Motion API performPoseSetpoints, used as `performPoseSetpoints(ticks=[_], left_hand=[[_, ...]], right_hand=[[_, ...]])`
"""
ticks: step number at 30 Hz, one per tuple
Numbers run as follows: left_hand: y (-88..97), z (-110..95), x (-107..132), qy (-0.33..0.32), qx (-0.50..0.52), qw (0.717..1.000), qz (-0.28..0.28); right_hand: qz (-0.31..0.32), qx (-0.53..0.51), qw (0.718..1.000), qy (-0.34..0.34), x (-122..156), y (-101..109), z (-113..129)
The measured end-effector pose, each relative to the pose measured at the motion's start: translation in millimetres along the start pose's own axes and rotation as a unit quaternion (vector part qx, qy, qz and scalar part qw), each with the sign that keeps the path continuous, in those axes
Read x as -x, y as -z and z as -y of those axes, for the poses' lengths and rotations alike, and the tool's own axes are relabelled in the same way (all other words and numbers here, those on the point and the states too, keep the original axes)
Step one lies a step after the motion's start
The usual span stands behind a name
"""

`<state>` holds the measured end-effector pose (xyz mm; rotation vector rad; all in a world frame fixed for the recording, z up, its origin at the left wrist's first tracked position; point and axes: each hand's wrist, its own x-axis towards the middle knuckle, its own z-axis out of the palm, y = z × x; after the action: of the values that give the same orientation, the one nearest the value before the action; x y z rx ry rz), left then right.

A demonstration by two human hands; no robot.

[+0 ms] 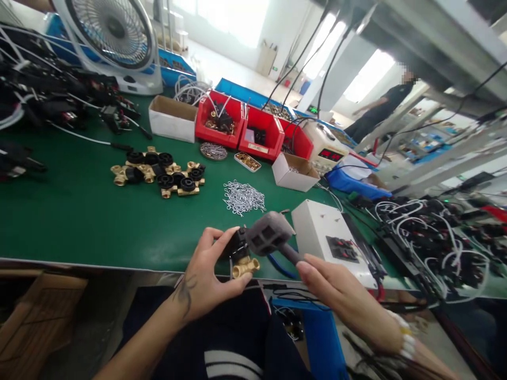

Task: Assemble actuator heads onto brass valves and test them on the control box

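My left hand (208, 274) is closed around a brass valve fitting with a black cap (241, 258), held just above the near edge of the green table (79, 216). My right hand (336, 293) grips the handle of a grey mallet (269, 235), whose head rests against the black cap. A heap of similar brass and black fittings (158, 174) lies on the table to the upper left. A pile of small silver wire clips (243, 196) sits just beyond my hands.
A white control box (328, 232) stands right of my hands. Red bins (237, 124), white cardboard boxes (172, 119) and a fan (113, 37) line the back. Black parts with white cables (439, 237) crowd the right; a person (380, 108) stands far right.
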<state>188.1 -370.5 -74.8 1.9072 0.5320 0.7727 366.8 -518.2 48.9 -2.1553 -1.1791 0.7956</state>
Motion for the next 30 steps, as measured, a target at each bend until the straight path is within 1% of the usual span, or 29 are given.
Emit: performPoseSetpoints(ticks=[1,3,5,6,7,8,10,11,12,13,15,16,17,18,20,21,22,23,24,26,27,28,29,30], left_hand=[[0.3,0.2,-0.3,-0.002,0.003,1.0,0.002],[0.8,0.7,-0.8,-0.01,0.003,1.0,0.002],[1.0,1.2,-1.2,-0.016,-0.001,1.0,-0.001],[1.1,1.3,-1.4,-0.018,-0.001,1.0,0.0],[1.3,1.3,-1.6,-0.018,0.001,1.0,0.0],[1.5,1.1,-1.9,-0.017,0.003,1.0,0.003],[1.8,0.6,-2.7,-0.014,0.009,1.0,0.008],[1.8,0.2,-3.2,-0.013,0.01,1.0,0.01],[1.7,-0.1,-3.7,-0.014,0.009,1.0,0.011],[1.5,-0.5,-4.2,-0.017,0.007,1.0,0.011],[1.0,-1.0,-5.0,-0.024,0.001,1.0,0.008],[0.8,-1.2,-5.2,-0.027,-0.002,1.0,0.007],[0.9,-1.4,-5.4,-0.028,-0.003,1.0,0.005],[1.0,-1.6,-5.4,-0.025,-0.002,1.0,0.007],[1.6,-1.8,-5.3,-0.018,0.008,1.0,0.007],[1.8,-1.9,-5.2,-0.015,0.013,1.0,0.007],[1.8,-2.0,-5.1,-0.014,0.015,1.0,0.006],[1.7,-2.1,-5.1,-0.015,0.013,1.0,0.006],[1.5,-2.3,-5.1,-0.017,0.006,1.0,0.005],[1.0,-2.9,-5.4,-0.021,-0.009,1.0,0.006],[0.9,-3.2,-5.6,-0.021,-0.012,1.0,0.006],[0.9,-3.5,-5.9,-0.019,-0.012,1.0,0.007],[1.0,-3.7,-6.1,-0.018,-0.01,1.0,0.008],[1.2,-3.9,-6.2,-0.015,-0.006,1.0,0.009]], right_hand=[[-0.007,-0.004,1.0,-0.004,1.9,3.2,0.0],[-0.077,-0.075,0.994,-0.002,6.1,9.8,0.4],[-0.153,-0.143,0.978,0.011,8.4,11.1,0.3],[-0.164,-0.149,0.975,0.019,8.3,9.1,-0.1],[-0.155,-0.139,0.978,0.024,7.5,5.7,-0.6],[-0.126,-0.114,0.985,0.024,6.3,2.0,-1.1],[-0.041,-0.047,0.998,0.009,3.5,-3.0,-1.9],[-0.017,-0.026,1.0,0.002,2.6,-3.3,-2.1],[-0.019,-0.02,1.0,-0.003,2.2,-2.2,-2.3],[-0.043,-0.029,0.999,-0.002,2.1,-0.4,-2.6],[-0.146,-0.083,0.986,0.012,2.4,2.5,-3.6],[-0.186,-0.099,0.977,0.018,2.6,2.3,-4.6],[-0.192,-0.091,0.977,0.019,2.7,0.8,-5.8],[-0.169,-0.059,0.984,0.018,2.9,-1.5,-7.1],[-0.063,0.037,0.997,0.012,4.2,-5.6,-9.5],[-0.02,0.072,0.997,0.012,5.4,-6.0,-10.1],[-0.007,0.079,0.997,0.014,7.0,-5.0,-10.2],[-0.025,0.058,0.998,0.016,8.7,-2.9,-9.6],[-0.064,0.014,0.998,0.018,10.3,-0.5,-8.5],[-0.158,-0.093,0.983,0.027,11.5,2.4,-5.3],[-0.171,-0.121,0.977,0.026,10.9,1.9,-3.8],[-0.156,-0.118,0.981,0.021,9.6,0.1,-2.7],[-0.116,-0.087,0.989,0.013,7.8,-2.4,-2.1],[-0.06,-0.041,0.997,0.002,6.1,-4.7,-2.0]])
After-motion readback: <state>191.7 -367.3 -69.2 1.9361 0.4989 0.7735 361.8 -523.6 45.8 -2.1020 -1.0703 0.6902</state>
